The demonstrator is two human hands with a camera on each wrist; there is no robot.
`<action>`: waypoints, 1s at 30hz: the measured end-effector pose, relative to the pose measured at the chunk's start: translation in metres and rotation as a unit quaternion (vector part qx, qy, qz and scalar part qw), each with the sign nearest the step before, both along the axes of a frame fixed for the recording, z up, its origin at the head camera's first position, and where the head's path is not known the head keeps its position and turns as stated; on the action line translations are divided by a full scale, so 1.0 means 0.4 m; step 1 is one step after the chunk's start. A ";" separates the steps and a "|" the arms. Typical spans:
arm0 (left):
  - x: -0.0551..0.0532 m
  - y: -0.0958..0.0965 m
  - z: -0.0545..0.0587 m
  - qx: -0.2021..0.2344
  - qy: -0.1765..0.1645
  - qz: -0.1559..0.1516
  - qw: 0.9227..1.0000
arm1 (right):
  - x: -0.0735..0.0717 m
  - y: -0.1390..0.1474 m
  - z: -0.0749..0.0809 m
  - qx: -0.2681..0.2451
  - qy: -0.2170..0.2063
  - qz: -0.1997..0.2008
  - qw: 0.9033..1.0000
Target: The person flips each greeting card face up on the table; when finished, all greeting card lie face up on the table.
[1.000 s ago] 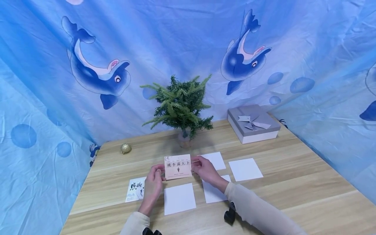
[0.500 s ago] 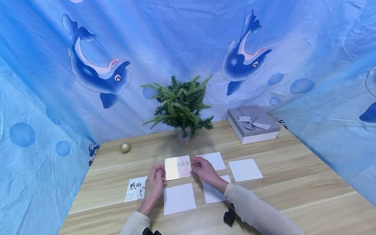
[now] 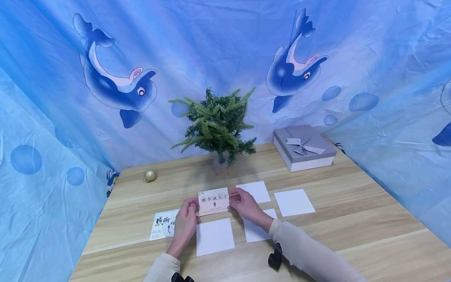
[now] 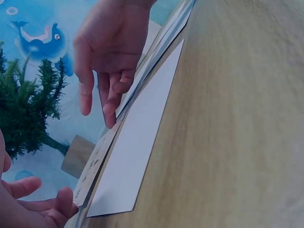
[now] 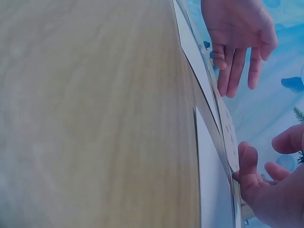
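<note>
A printed card [image 3: 213,201] with a row of Chinese characters lies on the wooden table, between my two hands. At its left edge is my left hand [image 3: 186,221], with fingertips by the card and the thumb apart from them. My right hand [image 3: 248,205] touches the right edge in the same way; the left wrist view shows its fingers [image 4: 110,102] pointing down, loosely extended. Neither hand is closed round the card. Nearer me lies a blank white card [image 3: 215,236]. Another printed card [image 3: 163,225] is partly covered by my left hand.
More white cards [image 3: 254,192] [image 3: 294,202] lie to the right, one partly under my right forearm. Behind stand a small artificial tree [image 3: 218,125] and a grey lidded gift box [image 3: 304,147] with a ribbon. A gold ball [image 3: 150,176] sits at the back left.
The printed card has tipped from a slightly raised tilt to lying flatter, a glare crossing it midway. Thumbs and fingers have eased off its edges; both hands have barely moved.
</note>
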State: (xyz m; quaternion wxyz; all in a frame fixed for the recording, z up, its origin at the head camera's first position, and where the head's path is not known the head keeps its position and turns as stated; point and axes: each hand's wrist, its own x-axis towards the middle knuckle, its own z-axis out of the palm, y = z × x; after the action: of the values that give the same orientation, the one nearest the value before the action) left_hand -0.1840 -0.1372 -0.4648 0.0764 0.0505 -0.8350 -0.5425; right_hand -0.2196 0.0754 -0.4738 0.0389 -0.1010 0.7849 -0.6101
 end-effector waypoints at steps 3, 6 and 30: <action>0.001 0.000 0.001 -0.007 -0.005 -0.001 1.000 | 0.005 0.000 0.005 0.011 0.001 0.004 1.000; 0.002 0.000 0.000 -0.010 -0.010 -0.001 1.000 | 0.009 -0.001 0.009 0.020 0.000 0.012 1.000; 0.003 0.008 0.005 -0.027 -0.019 -0.006 0.999 | 0.024 -0.004 0.015 0.025 -0.007 0.034 0.999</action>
State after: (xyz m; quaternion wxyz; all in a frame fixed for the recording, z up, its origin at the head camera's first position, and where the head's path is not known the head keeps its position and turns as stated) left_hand -0.1828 -0.1339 -0.4629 0.0584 0.0534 -0.8510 -0.5191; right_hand -0.2101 0.0736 -0.4676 0.0674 -0.1229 0.7956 -0.5894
